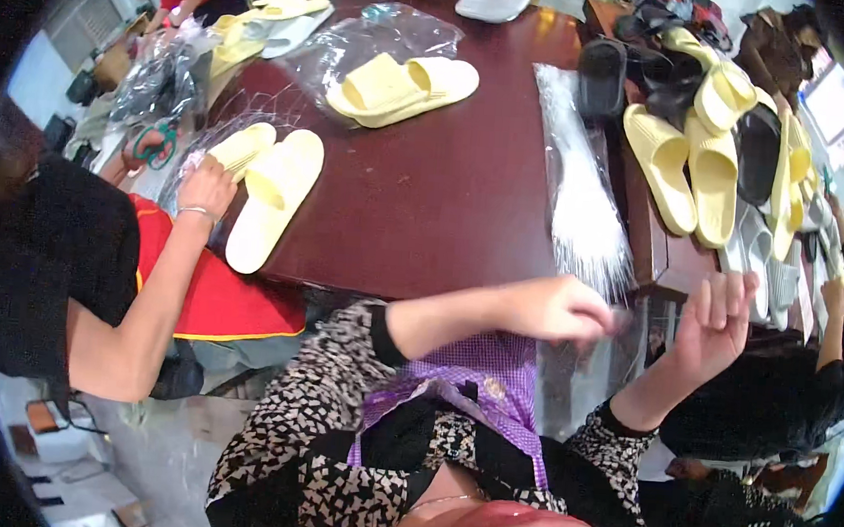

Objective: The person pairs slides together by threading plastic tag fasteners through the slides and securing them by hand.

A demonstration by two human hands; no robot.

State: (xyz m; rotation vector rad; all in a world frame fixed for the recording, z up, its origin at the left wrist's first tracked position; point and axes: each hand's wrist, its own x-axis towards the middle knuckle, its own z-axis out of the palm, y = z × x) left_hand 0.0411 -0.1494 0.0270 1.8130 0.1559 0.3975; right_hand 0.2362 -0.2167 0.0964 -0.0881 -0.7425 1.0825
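My left hand (561, 309) is held in front of the table's near edge, its fingers curled and the fingertips smeared by motion. To its right, my right hand (714, 328) is raised with the fingers bent in. Whatever either one grips is too small or too clear to make out. Just beyond my left hand lies a stack of clear plastic bags (584, 192), frayed-looking at the near end. A pair of yellow slippers (662, 168) rests beyond my right hand.
Yellow slippers (410, 91) lie on the dark red table (416, 204) beside a clear plastic sheet (384, 41). At the left, a co-worker's hand (207, 190) touches another yellow pair. Black slippers (603, 77) and grey ones (751, 245) crowd the right side. Other people work around the table.
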